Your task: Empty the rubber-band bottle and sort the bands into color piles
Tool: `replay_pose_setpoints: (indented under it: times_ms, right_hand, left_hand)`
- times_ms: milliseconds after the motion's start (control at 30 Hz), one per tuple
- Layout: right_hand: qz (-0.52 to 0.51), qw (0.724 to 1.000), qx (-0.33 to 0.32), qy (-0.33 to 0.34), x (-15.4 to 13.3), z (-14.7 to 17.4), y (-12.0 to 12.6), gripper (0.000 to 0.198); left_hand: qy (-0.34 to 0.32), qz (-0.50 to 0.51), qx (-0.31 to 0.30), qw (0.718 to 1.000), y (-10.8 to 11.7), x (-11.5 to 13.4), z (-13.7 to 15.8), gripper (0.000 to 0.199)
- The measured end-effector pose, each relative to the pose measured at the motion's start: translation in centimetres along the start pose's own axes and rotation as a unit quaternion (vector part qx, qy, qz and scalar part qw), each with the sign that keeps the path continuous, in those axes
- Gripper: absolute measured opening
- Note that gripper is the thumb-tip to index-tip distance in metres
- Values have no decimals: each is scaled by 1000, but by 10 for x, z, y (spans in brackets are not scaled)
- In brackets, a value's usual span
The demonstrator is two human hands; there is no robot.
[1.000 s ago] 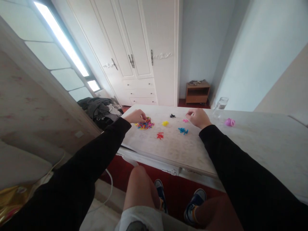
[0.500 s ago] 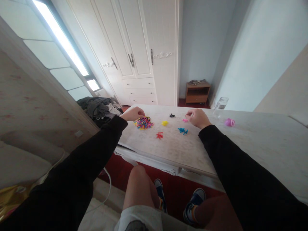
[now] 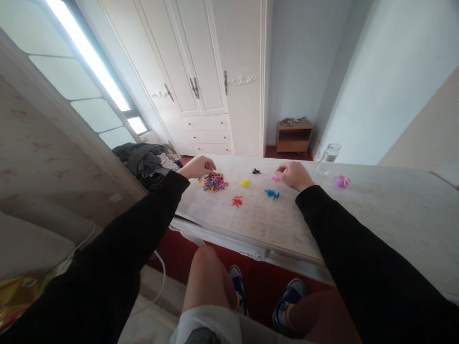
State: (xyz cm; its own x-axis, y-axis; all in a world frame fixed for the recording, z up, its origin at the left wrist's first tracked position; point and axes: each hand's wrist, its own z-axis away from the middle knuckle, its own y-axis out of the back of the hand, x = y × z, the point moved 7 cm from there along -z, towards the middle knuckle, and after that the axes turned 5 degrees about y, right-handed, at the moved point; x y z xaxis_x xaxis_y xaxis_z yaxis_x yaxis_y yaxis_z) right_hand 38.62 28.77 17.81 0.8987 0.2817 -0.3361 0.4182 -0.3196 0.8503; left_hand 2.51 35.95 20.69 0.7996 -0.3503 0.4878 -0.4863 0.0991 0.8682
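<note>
My left hand [image 3: 201, 167] is at the back left edge of a mixed heap of small coloured rubber bands [image 3: 214, 183]. Its thumb and fingers are pinched together, and whatever is between them is too small to make out. My right hand [image 3: 293, 175] hovers at a small pink pile of bands [image 3: 275, 178], its fingers also closed in a pinch with the tips partly hidden. Between the hands lie separate small piles: black bands [image 3: 256, 171], yellow bands [image 3: 245, 183], red bands [image 3: 237, 201] and blue bands [image 3: 272, 194].
On the white table [image 3: 380, 215], a clear glass jar [image 3: 329, 155] stands at the back right, with a pink-purple round object [image 3: 342, 181] beyond my right hand. Dark clothes [image 3: 141, 160] are heaped left of the table. A white wardrobe [image 3: 201, 57] stands behind.
My left hand has risen slightly from the mixed heap, uncovering a little more of it. The right hand stays at the pink pile almost unmoved. The view has shifted slightly.
</note>
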Motion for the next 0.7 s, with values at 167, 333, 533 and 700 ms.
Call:
replay_pose_setpoints:
  times_ms: [167,333,533,700]
  right_hand:
    - [1,1000,-1,2,-1,0,0,22]
    - [2,1000,3,6,-1,0,1,22]
    - [1,1000,1,7,-1,0,0,21]
    - [-9,1000,7,6,1,0,-1,21]
  left_hand:
    - [8,6,10,1000,0,1,1,15]
    - [4,70,40,997,2,4,2,11]
    - [-21,44,53,997,-1,5,-1,14]
    - [-56,98,94,989,-10,23,-3,16]
